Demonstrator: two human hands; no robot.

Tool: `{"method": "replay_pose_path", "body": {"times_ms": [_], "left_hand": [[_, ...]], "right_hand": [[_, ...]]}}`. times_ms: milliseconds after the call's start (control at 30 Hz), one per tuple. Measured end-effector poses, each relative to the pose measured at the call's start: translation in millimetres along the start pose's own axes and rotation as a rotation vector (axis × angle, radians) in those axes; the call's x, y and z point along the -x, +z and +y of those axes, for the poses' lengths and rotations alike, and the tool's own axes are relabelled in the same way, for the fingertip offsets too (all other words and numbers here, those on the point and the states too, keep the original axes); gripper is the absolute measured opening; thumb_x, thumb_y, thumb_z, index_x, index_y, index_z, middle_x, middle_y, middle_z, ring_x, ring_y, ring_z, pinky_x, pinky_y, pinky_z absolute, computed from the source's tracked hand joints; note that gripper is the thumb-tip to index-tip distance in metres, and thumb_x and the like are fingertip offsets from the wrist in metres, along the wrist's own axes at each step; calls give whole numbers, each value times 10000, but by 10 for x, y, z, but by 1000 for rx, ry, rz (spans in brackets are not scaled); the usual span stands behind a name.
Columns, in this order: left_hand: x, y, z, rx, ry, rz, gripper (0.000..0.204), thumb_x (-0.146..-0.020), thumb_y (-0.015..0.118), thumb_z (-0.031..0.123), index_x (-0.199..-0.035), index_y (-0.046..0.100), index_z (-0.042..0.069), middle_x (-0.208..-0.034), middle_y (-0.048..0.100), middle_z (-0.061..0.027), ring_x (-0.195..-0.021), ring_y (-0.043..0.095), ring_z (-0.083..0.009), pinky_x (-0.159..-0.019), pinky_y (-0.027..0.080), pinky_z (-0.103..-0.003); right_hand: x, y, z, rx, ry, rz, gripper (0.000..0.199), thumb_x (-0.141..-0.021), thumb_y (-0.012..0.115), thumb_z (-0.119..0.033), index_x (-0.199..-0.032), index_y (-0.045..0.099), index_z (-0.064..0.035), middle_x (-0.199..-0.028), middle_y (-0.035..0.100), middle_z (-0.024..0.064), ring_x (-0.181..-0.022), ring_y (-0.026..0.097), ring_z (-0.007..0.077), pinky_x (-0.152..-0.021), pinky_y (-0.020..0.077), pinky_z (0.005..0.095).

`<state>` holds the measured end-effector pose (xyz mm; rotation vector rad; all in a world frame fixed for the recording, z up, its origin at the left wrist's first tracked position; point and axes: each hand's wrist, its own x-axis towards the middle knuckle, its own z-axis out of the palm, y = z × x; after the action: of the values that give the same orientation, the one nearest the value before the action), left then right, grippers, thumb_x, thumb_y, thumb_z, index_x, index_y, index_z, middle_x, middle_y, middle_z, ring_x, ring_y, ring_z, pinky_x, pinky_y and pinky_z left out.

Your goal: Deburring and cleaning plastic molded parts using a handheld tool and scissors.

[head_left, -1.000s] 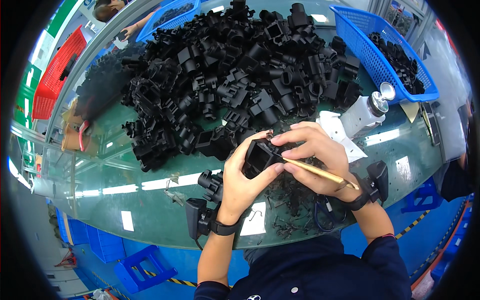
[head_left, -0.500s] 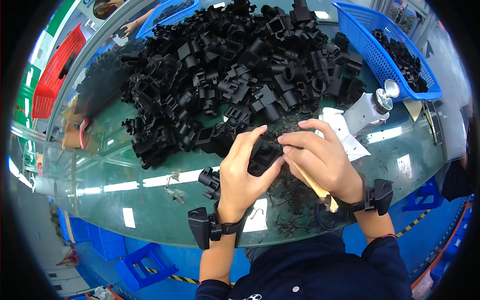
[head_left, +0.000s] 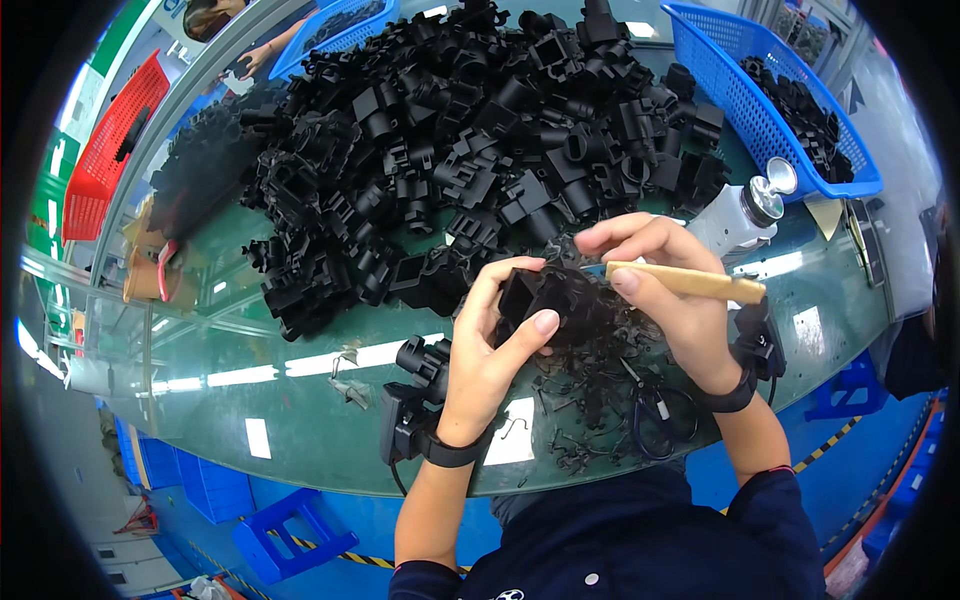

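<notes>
My left hand [head_left: 492, 345] grips a black plastic part [head_left: 535, 292] with a square opening, held just above the glass table [head_left: 250, 400]. My right hand [head_left: 665, 285] holds a tool with a pale wooden handle [head_left: 690, 285], its working end against the part's right side. A large heap of similar black plastic parts [head_left: 470, 140] fills the table beyond my hands. Thin black trimmings [head_left: 590, 400] lie on the glass below the part. Both wrists wear black bands with small devices.
A blue basket [head_left: 770, 120] holding black parts sits at the right, another blue basket [head_left: 340, 30] at the far side, a red basket [head_left: 105, 150] at the left. A white bottle with a metal cap [head_left: 745, 210] stands near my right hand. Scissors [head_left: 655, 410] lie near the table's front edge.
The wooden-handled tool has swung up from a lowered slant to nearly level. Both hands and the part have shifted slightly, still working together.
</notes>
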<state>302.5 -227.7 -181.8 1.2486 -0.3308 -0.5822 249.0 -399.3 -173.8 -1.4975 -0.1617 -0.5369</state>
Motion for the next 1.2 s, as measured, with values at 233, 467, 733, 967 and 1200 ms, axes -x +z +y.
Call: {"method": "replay_pose_path", "body": {"times_ms": [233,467,733,967,1200], "left_hand": [[-37,-59,-102,-447,500,78,451,-731,675,45,-1138,485,1,-1090,558,-111,-979,566,-175,-871,436,-281],[-23,-23,-83,-536,575,107,481,-696,687,-5,-1134,487,-12,-1120,564,-147,-1045,563,-219,-914,428,-306],[-39,-36,-162,-563,559,111,476,-706,676,-4,-1140,480,-10,-1109,568,-144,-1031,551,-202,-932,403,-304],[24,-35,-34,-104,187,-15,393,-756,647,42,-1110,483,-7,-1069,577,-135,-901,584,-148,-651,502,-239],[19,-94,48,347,110,-77,425,-815,518,235,-1142,389,-4,-1043,535,-217,-755,618,-276,-611,541,-344]], "right_hand": [[17,34,-32,33,80,-99,103,-808,623,-67,-860,595,18,-946,641,131,-900,608,160,-774,478,272],[11,5,-26,95,47,-109,91,-803,617,-60,-851,594,14,-930,644,124,-857,611,156,-749,473,272],[4,41,21,682,-417,-159,108,-704,644,-5,-757,551,-24,-810,626,76,-775,612,194,-906,373,402],[-109,-146,32,1048,-506,159,108,-748,598,38,-825,554,-23,-851,637,80,-798,616,212,-916,378,436],[-174,-309,-24,411,-213,313,76,-808,607,-11,-871,564,-4,-840,641,90,-763,610,129,-703,481,251]]}}
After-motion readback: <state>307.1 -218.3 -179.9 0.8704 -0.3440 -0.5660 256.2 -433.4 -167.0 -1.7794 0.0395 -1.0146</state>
